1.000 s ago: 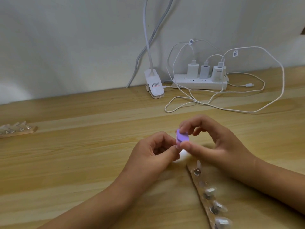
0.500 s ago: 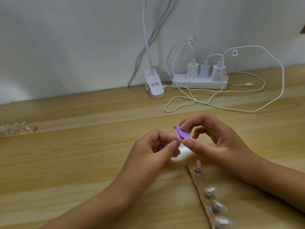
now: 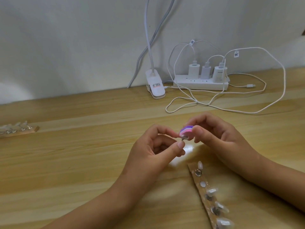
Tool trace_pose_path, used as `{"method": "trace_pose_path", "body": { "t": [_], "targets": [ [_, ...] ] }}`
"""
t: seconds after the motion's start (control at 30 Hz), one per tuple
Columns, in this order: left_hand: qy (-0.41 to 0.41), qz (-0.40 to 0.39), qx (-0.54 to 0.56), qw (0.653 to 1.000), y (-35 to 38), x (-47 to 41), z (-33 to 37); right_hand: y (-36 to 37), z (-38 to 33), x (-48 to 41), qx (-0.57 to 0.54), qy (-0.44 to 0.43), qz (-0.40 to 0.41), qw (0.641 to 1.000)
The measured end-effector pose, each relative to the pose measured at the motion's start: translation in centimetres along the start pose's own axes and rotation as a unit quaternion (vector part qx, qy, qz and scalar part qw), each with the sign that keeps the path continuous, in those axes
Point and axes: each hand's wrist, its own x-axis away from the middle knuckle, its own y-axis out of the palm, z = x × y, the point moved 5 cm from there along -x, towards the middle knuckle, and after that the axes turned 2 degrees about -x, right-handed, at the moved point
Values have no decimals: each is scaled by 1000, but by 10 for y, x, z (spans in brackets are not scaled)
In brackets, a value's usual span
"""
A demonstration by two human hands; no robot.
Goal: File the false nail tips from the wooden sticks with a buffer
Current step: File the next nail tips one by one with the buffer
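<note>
A single wide-angle view, worn on the person's head, looks forward and down across the wooden table toward the white wall at the back. It sits close over the work: the left hand and right hand meet near the middle of the frame, forearms entering from the bottom edge. The power strip lies well back at the wall, while the near wooden stick is cut off at the lower right.
</note>
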Motion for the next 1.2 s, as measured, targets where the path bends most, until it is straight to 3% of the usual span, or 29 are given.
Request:
{"method": "trace_pose_path", "body": {
  "t": [0.53,1.2],
  "targets": [
    [-5,-10,-25,1000,2,0,-1,1,-1,-1,-21,6,5,1000],
    [-23,2,-3,1000,2,-1,-2,1,3,-2,45,45,-7,998]
  ]
}}
